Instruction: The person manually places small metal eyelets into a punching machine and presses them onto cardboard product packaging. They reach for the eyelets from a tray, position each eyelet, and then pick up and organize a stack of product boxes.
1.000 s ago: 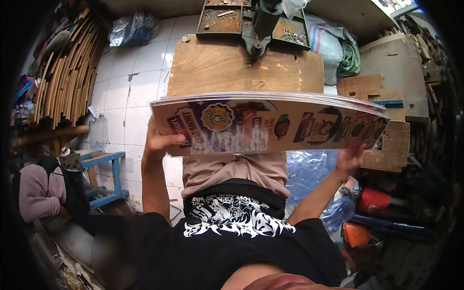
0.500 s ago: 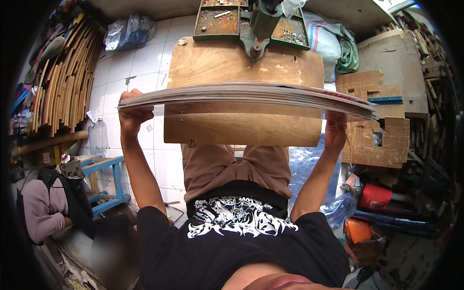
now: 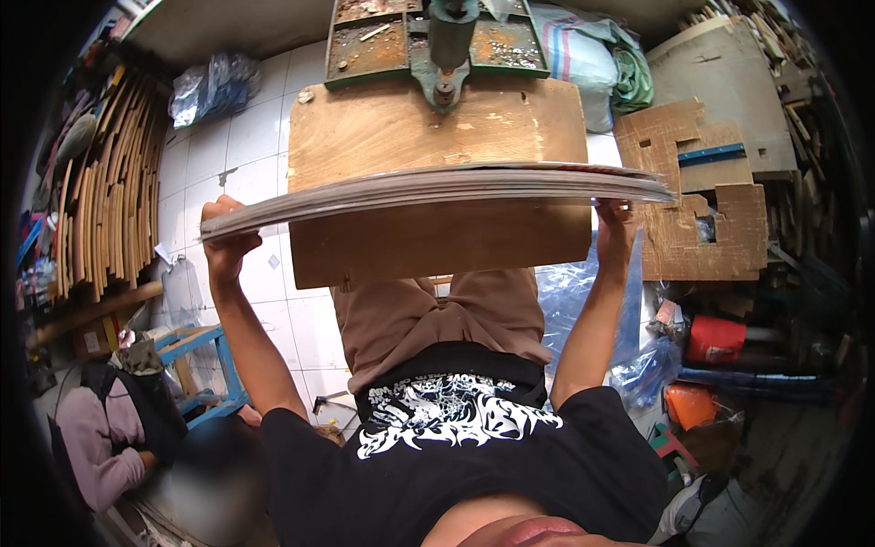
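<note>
A wide stack of thin, greyish-white sheets [image 3: 437, 189] is held up edge-on in front of me, over the wooden board [image 3: 428, 123] of the work table. My left hand [image 3: 230, 235] is wrapped round the left end of the stack, fingers closed. At the right end, my right hand [image 3: 615, 223] grips the stack from below, its fingers partly hidden by the sheets. The sheets bow slightly, and their left end sits lower than the right. What material they are made of I cannot tell.
Beyond the board stands a green metal press [image 3: 447, 55] with a tray of small metal parts [image 3: 369, 50]. Cut brown boards [image 3: 738, 228] lie at right. Wooden strips [image 3: 109, 182] are stacked at left. A person [image 3: 105, 438] sits low at left by a blue frame [image 3: 223, 365].
The stack has come slightly nearer to me, its left end dipping and its right end shifting inward. My head view has turned a little. Both hands keep their hold.
</note>
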Tool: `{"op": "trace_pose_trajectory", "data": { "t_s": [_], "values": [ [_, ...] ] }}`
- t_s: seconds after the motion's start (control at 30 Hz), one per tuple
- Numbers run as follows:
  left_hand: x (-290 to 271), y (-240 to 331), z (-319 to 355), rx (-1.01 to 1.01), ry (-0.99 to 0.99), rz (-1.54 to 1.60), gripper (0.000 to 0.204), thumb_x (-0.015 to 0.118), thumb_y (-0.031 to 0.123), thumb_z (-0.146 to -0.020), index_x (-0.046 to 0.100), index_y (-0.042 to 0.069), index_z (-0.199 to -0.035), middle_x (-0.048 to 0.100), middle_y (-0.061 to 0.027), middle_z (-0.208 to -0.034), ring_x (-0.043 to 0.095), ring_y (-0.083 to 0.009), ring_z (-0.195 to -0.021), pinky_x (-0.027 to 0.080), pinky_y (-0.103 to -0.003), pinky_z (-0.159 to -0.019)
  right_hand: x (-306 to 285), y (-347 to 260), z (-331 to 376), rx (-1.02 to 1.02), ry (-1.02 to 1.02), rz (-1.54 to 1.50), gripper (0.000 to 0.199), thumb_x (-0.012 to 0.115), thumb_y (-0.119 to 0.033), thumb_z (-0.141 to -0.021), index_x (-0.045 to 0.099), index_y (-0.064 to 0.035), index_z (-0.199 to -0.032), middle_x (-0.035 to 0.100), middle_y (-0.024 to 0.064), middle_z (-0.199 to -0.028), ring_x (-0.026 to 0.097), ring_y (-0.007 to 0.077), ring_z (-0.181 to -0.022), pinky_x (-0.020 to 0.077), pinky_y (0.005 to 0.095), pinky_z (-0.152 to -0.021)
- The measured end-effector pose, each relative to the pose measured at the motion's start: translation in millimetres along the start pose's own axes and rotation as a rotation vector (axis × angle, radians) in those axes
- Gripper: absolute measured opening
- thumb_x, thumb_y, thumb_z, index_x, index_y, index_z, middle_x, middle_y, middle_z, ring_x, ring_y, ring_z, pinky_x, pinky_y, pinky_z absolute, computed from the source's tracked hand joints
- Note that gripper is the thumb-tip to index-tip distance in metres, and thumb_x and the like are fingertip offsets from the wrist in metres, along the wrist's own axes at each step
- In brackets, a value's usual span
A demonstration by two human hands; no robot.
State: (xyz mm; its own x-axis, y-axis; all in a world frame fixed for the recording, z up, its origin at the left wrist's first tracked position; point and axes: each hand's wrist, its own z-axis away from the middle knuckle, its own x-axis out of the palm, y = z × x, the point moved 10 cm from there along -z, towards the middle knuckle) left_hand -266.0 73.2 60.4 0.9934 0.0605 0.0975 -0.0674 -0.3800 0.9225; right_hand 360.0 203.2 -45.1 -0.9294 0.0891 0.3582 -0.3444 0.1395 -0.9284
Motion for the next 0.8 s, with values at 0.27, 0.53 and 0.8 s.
{"op": "trace_pose_trajectory", "data": {
  "t_s": [0.27, 0.53, 0.8],
  "values": [
    [14.8, 6.6, 5.6, -0.032, -0.055, -0.112, 0.031, 0.077, 0.002, -0.078, 0.050, 0.007, -0.094, 0.056, -0.0070, -0.092, 0.065, -0.0243, -0.098, 0.055, -0.040, -0.091, 5.4, -40.2, 14.0, 0.073, 0.049, 0.251, 0.087, 0.082, -0.001, -0.069, 0.037, -0.0050, -0.144, 0.044, 0.0141, -0.143, 0.041, 0.0274, -0.136, 0.0286, 0.0428, -0.116],
    [13.2, 11.8, 10.5, 0.101, 0.039, -0.293, 0.065, 0.080, 0.000, -0.069, 0.047, 0.009, -0.124, 0.060, -0.0095, -0.114, 0.057, -0.0275, -0.116, 0.042, -0.044, -0.106, 51.6, -115.9, -1.6, -0.300, -0.222, 0.260, 0.096, 0.080, -0.036, -0.077, 0.027, -0.0028, -0.150, 0.039, 0.0224, -0.149, 0.033, 0.0349, -0.141, 0.0226, 0.0450, -0.118],
    [-0.5, 15.5, 14.7, 0.151, 0.269, -0.076, 0.059, 0.057, 0.057, -0.091, 0.051, 0.005, -0.119, 0.056, -0.0190, -0.121, 0.057, -0.0373, -0.118, 0.040, -0.050, -0.107, 33.4, -103.2, -27.6, -0.219, -0.274, 0.109, 0.092, 0.036, -0.071, -0.092, 0.038, 0.0039, -0.145, 0.039, 0.0252, -0.149, 0.037, 0.0390, -0.139, 0.0260, 0.0502, -0.116]
  ]
}}
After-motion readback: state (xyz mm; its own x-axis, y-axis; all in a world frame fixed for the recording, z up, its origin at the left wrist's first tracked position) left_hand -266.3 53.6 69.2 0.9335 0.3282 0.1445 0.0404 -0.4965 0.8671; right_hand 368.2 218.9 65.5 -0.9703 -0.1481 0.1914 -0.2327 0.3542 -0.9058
